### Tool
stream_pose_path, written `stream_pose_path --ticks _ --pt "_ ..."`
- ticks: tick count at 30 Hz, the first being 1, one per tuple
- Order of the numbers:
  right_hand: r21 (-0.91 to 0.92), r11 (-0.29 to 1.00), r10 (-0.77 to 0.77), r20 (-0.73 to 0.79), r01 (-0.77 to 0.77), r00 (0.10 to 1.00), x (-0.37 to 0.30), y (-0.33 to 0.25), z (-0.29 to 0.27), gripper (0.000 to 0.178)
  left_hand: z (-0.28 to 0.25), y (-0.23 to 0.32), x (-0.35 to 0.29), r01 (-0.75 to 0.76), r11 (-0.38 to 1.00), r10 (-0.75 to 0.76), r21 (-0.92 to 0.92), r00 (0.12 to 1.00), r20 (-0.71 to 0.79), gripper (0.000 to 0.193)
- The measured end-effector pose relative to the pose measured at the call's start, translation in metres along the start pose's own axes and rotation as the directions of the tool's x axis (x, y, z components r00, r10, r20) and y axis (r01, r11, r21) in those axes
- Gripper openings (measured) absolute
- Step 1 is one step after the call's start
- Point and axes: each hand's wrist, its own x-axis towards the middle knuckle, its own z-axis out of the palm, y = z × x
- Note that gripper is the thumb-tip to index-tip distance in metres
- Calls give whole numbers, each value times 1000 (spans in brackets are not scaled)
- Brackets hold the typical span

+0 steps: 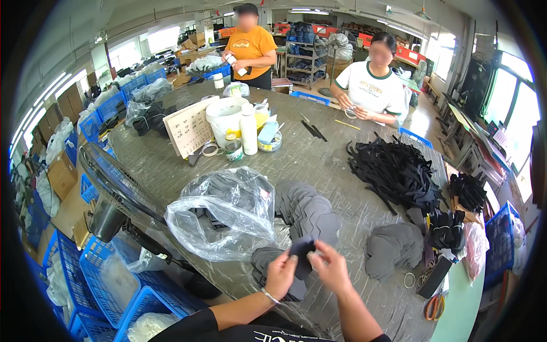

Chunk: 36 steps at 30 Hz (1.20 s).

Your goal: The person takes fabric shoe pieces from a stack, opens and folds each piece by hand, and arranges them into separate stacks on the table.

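A dark grey flat piece, cut like a curved pad, is held up over the near edge of the table. My left hand is closed on its left side, with the thumb on the face. My right hand pinches its right edge. Beneath my hands lies a small pile of similar grey pieces. A fanned stack of grey pieces spreads just beyond, and another heap of them is to the right. Left of the stack, a clear plastic bag lies open with grey pieces inside.
Black straps pile up at right; orange-handled scissors lie near the right edge. A white bucket, bottle and card stand farther back. A fan and blue crates are left. Two people work across the table.
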Motion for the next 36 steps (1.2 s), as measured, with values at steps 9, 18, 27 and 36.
stream_pose_path --ticks 9,18,27,36 --pt "-74 996 10 -386 -41 922 -24 24 -47 25 40 4 -16 -113 991 73 75 910 408 59" --pt "-504 853 -287 -668 -134 687 -22 62 -145 14 49 122 -10 -485 843 274 232 759 590 53" --pt "-555 829 -303 -542 -63 784 -62 48 -105 39 86 263 -93 191 902 262 -387 472 842 57" --pt "-582 810 -255 -470 -80 845 -87 53 -91 35 114 236 -90 536 816 222 -219 60 973 51"
